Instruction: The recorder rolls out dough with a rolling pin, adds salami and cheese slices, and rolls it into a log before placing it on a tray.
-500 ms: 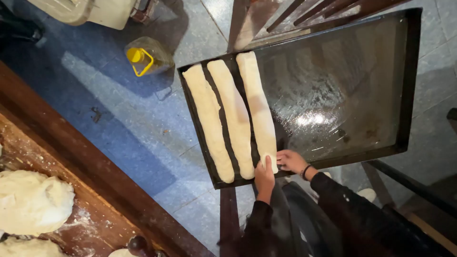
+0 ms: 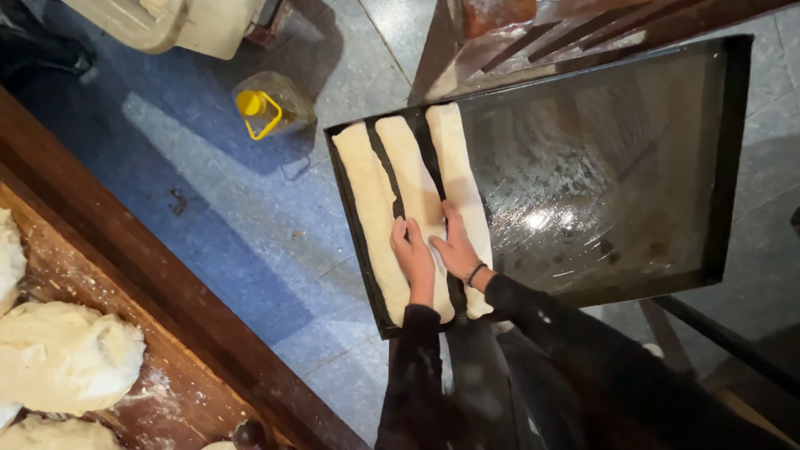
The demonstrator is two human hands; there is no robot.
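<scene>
Both hands lie flat and open on the dough, grasping nothing. My left hand (image 2: pixel 414 260) rests palm down on the middle loaf (image 2: pixel 417 187), near its close end, fingers pointing away from me. My right hand (image 2: pixel 457 246) lies just beside it, thumb toward the left hand, fingers spread over the right loaf (image 2: pixel 457 167) and the dark gap between the two loaves. I wear a thin dark band on the right wrist, and both my sleeves are dark.

Three long pale loaves lie side by side at the left end of a dark tray (image 2: pixel 725 167), each running away from me. The left loaf (image 2: pixel 367 200) lies untouched, close along the tray's left rim. Narrow strips of tray show between the loaves. To the right of them the tray shines with a greasy, streaked film and holds no dough.

To my left, low in view, a floured wooden counter (image 2: pixel 167 392) carries several rounded lumps of dough (image 2: pixel 67 358). Between it and the tray lies a grey-blue tiled floor (image 2: pixel 250 242).

Farther off on that floor, beyond the tray's far left corner, stands a clear jug (image 2: pixel 275 104) with a yellow cap and handle. Past it, at the top edge, sits a pale container (image 2: pixel 167 21).
</scene>
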